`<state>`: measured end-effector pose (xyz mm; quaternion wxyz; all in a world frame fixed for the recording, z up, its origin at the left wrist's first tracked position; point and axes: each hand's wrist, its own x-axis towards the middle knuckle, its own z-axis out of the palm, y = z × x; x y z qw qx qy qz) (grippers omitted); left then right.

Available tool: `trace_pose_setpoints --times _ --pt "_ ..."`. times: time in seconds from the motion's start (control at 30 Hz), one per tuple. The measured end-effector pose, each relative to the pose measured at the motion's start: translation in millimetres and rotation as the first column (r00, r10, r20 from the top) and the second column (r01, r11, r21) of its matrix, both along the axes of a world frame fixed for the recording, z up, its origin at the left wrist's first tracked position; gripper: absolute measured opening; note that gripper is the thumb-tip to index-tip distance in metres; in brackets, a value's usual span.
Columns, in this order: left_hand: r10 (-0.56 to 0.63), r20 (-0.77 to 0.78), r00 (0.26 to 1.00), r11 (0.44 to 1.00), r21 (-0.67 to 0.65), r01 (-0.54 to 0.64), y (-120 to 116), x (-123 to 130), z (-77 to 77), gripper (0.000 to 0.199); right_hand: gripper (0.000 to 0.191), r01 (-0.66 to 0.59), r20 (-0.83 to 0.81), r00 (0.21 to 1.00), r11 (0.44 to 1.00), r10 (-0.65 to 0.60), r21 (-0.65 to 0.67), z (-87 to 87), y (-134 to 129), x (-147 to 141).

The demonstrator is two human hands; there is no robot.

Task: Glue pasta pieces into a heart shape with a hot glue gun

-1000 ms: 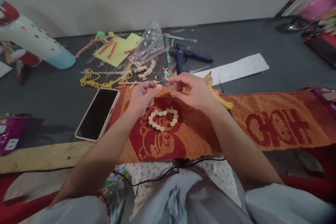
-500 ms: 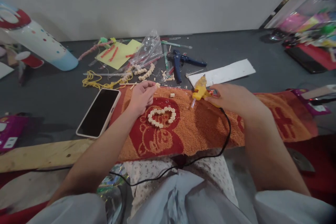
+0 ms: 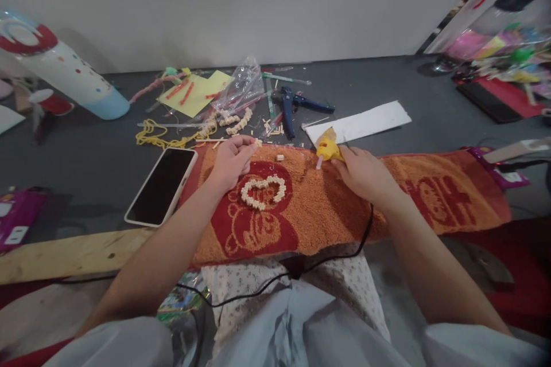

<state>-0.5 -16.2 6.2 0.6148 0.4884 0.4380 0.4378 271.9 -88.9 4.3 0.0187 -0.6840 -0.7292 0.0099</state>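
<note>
Between the thumb and forefinger of my left hand (image 3: 232, 163) is a small pale stick piece (image 3: 258, 142), held just above the towel's upper edge. My right hand (image 3: 364, 175) is closed around a yellow hot glue gun (image 3: 329, 150). The gun's nozzle points away, over the white strip (image 3: 370, 120), and a clear glue stick (image 3: 319, 161) pokes out of its back. Below and between my hands, a heart outline (image 3: 282, 190) made of small pale pieces lies on the orange and red towel (image 3: 318, 223). A single small pale block (image 3: 280, 157) lies above the heart.
A phone (image 3: 161, 186) lies left of the towel. Behind are blue cutters (image 3: 288, 109), yellow string (image 3: 150, 135), yellow paper (image 3: 189, 100) and clear plastic wrap (image 3: 245, 86). A bottle (image 3: 86, 77) lies at left. The gun's black cord (image 3: 331, 262) crosses my lap.
My right hand has shifted slightly left and down, its fingers now wrapped more closely round the glue gun. My left hand keeps its pinch on the small piece. The view has turned slightly.
</note>
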Motion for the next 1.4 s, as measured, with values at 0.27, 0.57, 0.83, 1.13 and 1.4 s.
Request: trace_pose_setpoints --times 0.27,0.57,0.83,1.13,1.4 --pt "-0.032 0.017 0.999 0.999 -0.005 0.032 0.4 -0.6 -0.8 0.028 0.029 0.217 -0.855 0.456 0.962 -0.248 -0.163 -3.2 5.9 34.7" --pt "-0.05 0.054 0.997 0.999 -0.015 0.051 -2.1 -0.4 2.1 0.024 0.023 0.077 -0.925 -0.239 0.943 -0.297 -0.323 14.7 4.9 23.8" --pt "-0.012 0.141 0.99 0.994 -0.104 0.026 -2.5 -0.3 12.8 0.029 0.026 -0.121 -0.954 -0.185 0.968 -0.237 -0.218 22.8 13.7 -21.3" --pt "-0.001 0.195 0.981 0.982 -0.184 0.038 -0.6 -1.0 13.4 0.025 0.041 -0.256 -0.972 -0.168 0.96 -0.161 -0.115 8.7 23.0 -53.4" --pt "-0.015 0.205 0.979 0.978 -0.203 0.057 -3.0 0.1 15.0 0.025 0.044 -0.28 -0.99 -0.059 0.954 -0.125 -0.104 8.3 22.4 -55.2"
